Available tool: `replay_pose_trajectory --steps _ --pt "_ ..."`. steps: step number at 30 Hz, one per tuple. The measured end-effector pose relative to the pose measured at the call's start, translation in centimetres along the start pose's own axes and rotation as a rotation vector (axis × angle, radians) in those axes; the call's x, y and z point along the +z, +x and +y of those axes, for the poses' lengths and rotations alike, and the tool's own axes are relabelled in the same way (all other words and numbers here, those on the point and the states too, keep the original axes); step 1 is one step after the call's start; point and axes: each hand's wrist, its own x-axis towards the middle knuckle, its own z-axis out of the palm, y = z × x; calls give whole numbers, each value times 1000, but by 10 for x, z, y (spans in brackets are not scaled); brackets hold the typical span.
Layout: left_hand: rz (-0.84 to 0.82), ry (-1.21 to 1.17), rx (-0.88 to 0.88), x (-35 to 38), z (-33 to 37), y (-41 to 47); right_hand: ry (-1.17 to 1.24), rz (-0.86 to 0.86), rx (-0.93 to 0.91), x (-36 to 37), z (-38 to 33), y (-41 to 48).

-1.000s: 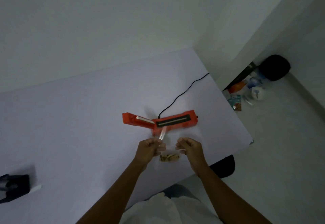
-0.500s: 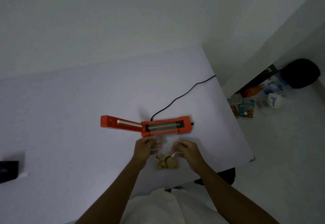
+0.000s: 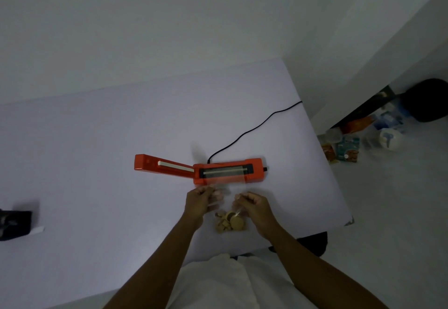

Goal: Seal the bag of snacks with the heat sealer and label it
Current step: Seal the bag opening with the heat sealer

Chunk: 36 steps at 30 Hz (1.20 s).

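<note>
A clear plastic bag of snacks (image 3: pixel 230 221) lies on the white table (image 3: pixel 97 163), with round tan biscuits bunched at its near end. My left hand (image 3: pixel 198 202) pinches the bag's left side and my right hand (image 3: pixel 252 205) pinches its right side. The bag's open top reaches toward the front of the orange heat sealer (image 3: pixel 228 171); the film is too faint to tell whether it touches. The sealer stands just beyond my hands, its lid arm (image 3: pixel 162 166) swung open to the left and its dark sealing strip bare.
A black power cord (image 3: pixel 254 130) runs from the sealer to the table's far right edge. A dark object with a white strip (image 3: pixel 14 223) sits at the left edge. Packets and a black bag (image 3: pixel 429 100) lie on the floor to the right.
The bag came down flat onto the table just in front of the sealer, with both hands still on it. The camera view shifted, so the sealer now appears level.
</note>
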Motion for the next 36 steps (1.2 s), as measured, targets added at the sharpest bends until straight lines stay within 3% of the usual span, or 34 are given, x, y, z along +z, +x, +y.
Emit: replay_pose_trajectory --steps 11,17,22,25,32,36 --pt "-17 20 -22 -1 -2 8 80 30 70 5 -2 1" --pt "54 77 13 -3 0 6 121 42 82 7 -3 1" --pt "165 226 40 -30 7 7 143 36 83 9 -2 0" --pt "202 455 72 -64 21 7 123 36 79 9 -1 1" --pt "114 627 455 -125 80 -17 115 50 74 8 1 1" --pt "27 669 578 -132 101 -31 97 62 72 10 -2 2"
